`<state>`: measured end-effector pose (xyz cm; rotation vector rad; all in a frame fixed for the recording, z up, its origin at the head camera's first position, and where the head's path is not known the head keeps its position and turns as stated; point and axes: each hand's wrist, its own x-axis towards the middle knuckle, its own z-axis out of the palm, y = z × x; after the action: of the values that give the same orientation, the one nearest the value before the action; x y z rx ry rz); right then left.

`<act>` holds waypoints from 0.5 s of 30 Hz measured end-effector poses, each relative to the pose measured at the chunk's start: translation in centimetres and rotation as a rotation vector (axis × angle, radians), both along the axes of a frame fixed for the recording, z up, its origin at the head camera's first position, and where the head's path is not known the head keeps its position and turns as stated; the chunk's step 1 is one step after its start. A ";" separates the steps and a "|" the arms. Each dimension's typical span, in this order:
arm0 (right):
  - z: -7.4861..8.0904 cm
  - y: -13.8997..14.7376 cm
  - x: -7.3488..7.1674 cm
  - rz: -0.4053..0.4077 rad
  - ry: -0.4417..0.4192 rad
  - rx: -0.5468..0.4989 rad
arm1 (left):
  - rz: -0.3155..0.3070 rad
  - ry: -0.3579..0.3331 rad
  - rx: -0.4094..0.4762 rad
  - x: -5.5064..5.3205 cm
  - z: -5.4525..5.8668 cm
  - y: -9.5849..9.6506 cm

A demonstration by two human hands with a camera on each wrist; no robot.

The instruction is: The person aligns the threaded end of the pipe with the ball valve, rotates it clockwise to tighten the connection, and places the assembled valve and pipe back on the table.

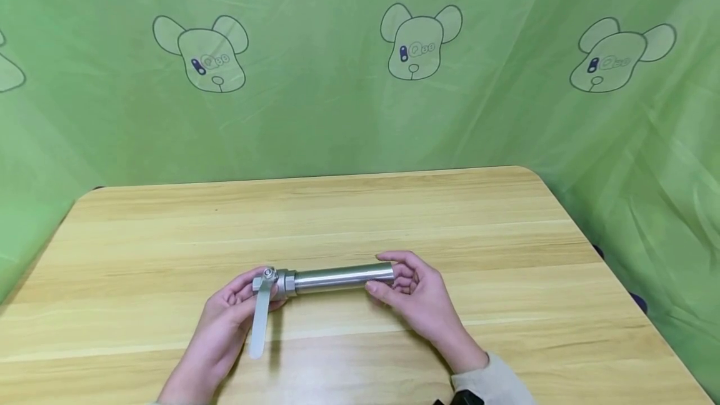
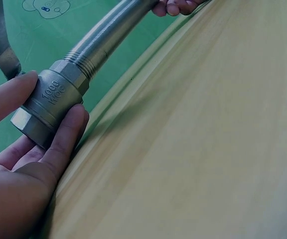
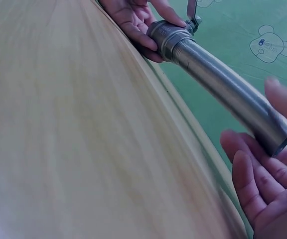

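Note:
My left hand [image 1: 225, 317] grips the metal body of a ball valve [image 2: 54, 97], its thumb on one side and fingers on the other. The valve's flat lever handle [image 1: 260, 324] points toward me in the head view. A shiny steel pipe [image 1: 343, 276] extends to the right from the valve, with threads [image 2: 83, 63] showing where it enters. Around the pipe's free end, my right hand [image 1: 419, 295] is spread loosely. In the right wrist view its thumb stands off the pipe, and its bent fingers lie beside the open end; whether they touch is unclear.
Both hands are above a wood-grain table [image 1: 349, 217] with rounded far corners. A green curtain [image 1: 315, 124] printed with bear heads hangs behind it and along the sides. A dark object [image 1: 467, 397] sits by the right sleeve [image 1: 495, 383].

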<state>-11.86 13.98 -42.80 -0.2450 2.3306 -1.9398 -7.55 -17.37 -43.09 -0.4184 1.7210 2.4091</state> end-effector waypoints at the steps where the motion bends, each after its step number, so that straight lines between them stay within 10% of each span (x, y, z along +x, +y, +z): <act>1: 0.0 0.0 0.0 0.010 0.026 0.011 | -0.002 -0.001 0.000 0.0 0.0 0.0; 15: 0.0 0.1 0.2 0.000 0.066 0.023 | 0.004 -0.025 0.000 -0.1 -0.1 0.0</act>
<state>-11.62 14.06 -42.80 -0.3117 2.3920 -1.9316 -7.60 -17.34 -43.22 -0.4503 1.7119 2.3965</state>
